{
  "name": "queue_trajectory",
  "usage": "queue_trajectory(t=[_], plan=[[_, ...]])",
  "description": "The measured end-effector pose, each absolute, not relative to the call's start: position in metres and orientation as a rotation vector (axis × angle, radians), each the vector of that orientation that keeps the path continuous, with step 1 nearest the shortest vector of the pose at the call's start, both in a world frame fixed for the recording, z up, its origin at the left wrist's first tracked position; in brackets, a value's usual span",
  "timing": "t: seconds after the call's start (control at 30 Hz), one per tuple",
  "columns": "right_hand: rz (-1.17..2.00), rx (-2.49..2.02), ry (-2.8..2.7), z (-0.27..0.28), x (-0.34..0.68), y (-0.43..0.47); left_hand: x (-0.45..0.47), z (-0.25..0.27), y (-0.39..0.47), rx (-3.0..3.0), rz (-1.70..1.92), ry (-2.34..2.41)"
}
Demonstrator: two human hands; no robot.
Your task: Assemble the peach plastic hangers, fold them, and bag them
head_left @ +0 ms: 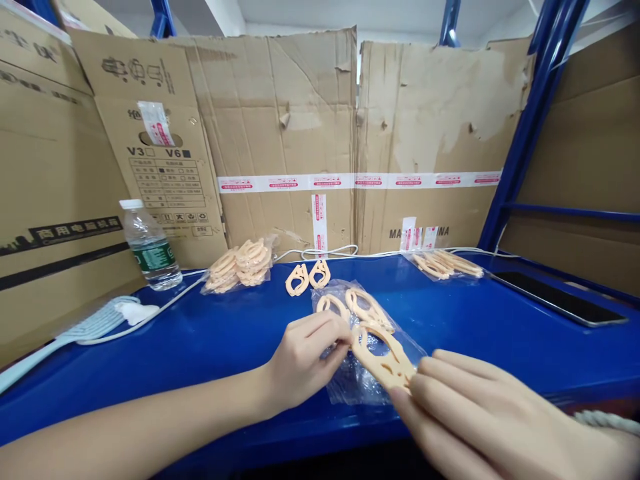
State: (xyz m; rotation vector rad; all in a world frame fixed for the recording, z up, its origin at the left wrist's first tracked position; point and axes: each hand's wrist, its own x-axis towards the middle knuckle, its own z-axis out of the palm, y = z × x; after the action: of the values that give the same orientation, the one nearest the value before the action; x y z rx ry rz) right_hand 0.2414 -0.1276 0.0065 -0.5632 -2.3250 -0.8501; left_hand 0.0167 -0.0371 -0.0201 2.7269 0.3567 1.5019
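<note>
A beige plastic piece that looks like a folding hanger (383, 357) is held low over the blue table. My right hand (480, 407) is closed on its near end, thumb below and fingers on top. The fingers of my left hand (310, 350) are pinched together at its far left edge; the exact contact is partly hidden. Beneath both hands lies a clear plastic bag (350, 390). Two more beige hangers, one at the right (369, 310) and one partly behind my left hand (333, 305), lie on or in the bag.
Two loose hangers (297, 280) lie beyond the bag. A bagged pile of hangers (240, 267) sits at back left, another bagged bunch (447, 263) at back right. Around stand a water bottle (153, 250), a pale blue brush-like item (95, 320), a phone (557, 299), a white cable (170, 307) and cardboard walls (280, 133).
</note>
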Motion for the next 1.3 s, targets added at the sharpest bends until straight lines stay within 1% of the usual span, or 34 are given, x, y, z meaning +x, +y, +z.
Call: queue_trajectory(t=[0.07,0.13,0.27,0.37,0.47,0.53,0.57,0.6,0.63,0.7,0.77,0.87,1.0,1.1,1.3], plan=[[-0.893,-0.466,-2.512,0.02,0.221,-0.12,0.017,-0.019,-0.038,2.719,1.517,0.36],[-0.932,-0.44,-2.541,0.021,0.21,-0.111,0.017,-0.019,-0.039,2.717,1.533,0.353],[-1.03,-0.486,-2.548,-0.005,0.204,-0.082,0.017,-0.019,-0.039,2.726,1.537,0.337],[-1.034,-0.586,-2.546,-0.022,0.199,-0.067,0.016,-0.021,-0.038,2.731,1.552,0.356],[-0.922,-0.679,-2.606,-0.018,0.199,-0.072,0.017,-0.022,-0.037,2.723,1.561,0.397],[-0.7,-0.713,-2.728,0.0,0.204,-0.082,0.017,-0.022,-0.037,2.725,1.549,0.406],[-0.538,-0.709,-2.775,0.012,0.208,-0.084,0.017,-0.022,-0.037,2.73,1.541,0.409],[-0.377,-0.721,-2.772,0.026,0.212,-0.083,0.017,-0.021,-0.037,2.74,1.53,0.409],[-0.295,-0.713,-2.693,0.039,0.215,-0.077,0.017,-0.021,-0.037,2.752,1.521,0.406],[-0.34,-0.724,-2.474,0.059,0.217,-0.048,0.018,-0.02,-0.038,2.768,1.513,0.394],[-0.465,-0.82,-2.454,0.065,0.213,0.0,0.018,-0.019,-0.038,2.769,1.521,0.38],[-0.469,-0.75,-2.778,0.051,0.199,0.085,0.018,-0.019,-0.038,2.766,1.527,0.37],[-0.297,-0.773,-3.007,0.021,0.181,0.157,0.018,-0.019,-0.038,2.757,1.519,0.356],[-0.205,-0.779,-3.013,0.013,0.184,0.169,0.017,-0.02,-0.038,2.748,1.511,0.348],[-0.154,-0.835,-3.026,0.024,0.234,0.146,0.017,-0.02,-0.037,2.76,1.511,0.341]])
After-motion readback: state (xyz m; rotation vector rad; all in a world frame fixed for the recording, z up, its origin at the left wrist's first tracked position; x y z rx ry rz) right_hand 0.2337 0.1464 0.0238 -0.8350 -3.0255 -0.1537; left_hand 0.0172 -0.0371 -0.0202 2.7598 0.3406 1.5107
